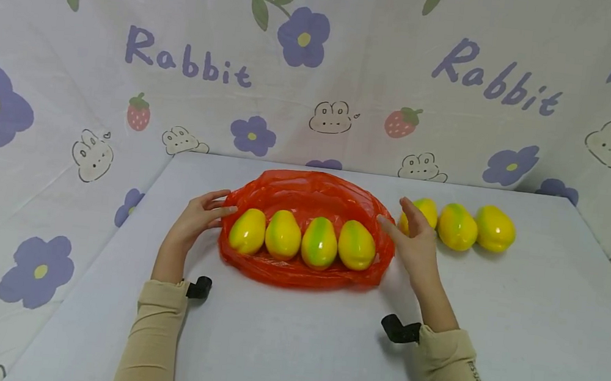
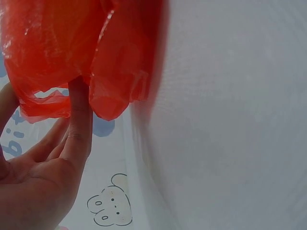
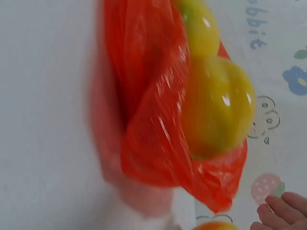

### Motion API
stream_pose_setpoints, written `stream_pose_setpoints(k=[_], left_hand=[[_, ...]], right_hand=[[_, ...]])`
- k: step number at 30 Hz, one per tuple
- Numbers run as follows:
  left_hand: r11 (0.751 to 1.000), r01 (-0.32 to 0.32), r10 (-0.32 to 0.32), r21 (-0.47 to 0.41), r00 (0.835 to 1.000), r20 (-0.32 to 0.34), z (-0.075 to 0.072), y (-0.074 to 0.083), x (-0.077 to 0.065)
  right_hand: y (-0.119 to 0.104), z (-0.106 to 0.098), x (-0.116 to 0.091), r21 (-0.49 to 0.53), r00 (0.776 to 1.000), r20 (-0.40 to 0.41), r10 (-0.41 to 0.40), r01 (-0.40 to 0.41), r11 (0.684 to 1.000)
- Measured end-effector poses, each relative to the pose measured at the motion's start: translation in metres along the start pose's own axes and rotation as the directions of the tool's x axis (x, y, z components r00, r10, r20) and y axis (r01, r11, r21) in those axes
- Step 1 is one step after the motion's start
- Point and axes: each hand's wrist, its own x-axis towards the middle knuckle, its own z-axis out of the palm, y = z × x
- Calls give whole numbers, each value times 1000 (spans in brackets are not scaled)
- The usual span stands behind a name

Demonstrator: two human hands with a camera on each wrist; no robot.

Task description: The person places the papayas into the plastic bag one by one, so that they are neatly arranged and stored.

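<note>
Four yellow fruits (image 1: 318, 244) sit in a red bag (image 1: 305, 193) on the counter (image 1: 290, 348), its long axis running left to right. The left hand (image 1: 192, 221), fingers (image 2: 79, 124) spread, touches its left end; the right hand (image 1: 419, 247), fingers spread too, is at its right.

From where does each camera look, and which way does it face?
Head: on the head, facing forward and down at a red bag holding four fruits; left hand, right hand and sleeves show.
Left wrist: on that wrist, facing the bag's end and the table; left hand shows.
Right wrist: on that wrist, facing the bag's other end and fruits; fingers show at lower right.
Shared: bag in all three; fruits in head and right wrist.
</note>
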Motion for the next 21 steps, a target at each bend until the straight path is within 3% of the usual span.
stream_pose_setpoints(k=[3,21], left_hand=[[1000,-6,6,1,1000,-3,-1,-5,5],[1000,-15,16,14,1000,-8,0,-5,3]], right_hand=[[-1,-11,1,-17,1000,-21,-8,8,1000],[-6,-59,8,-46,993,-118,-9,4,999]])
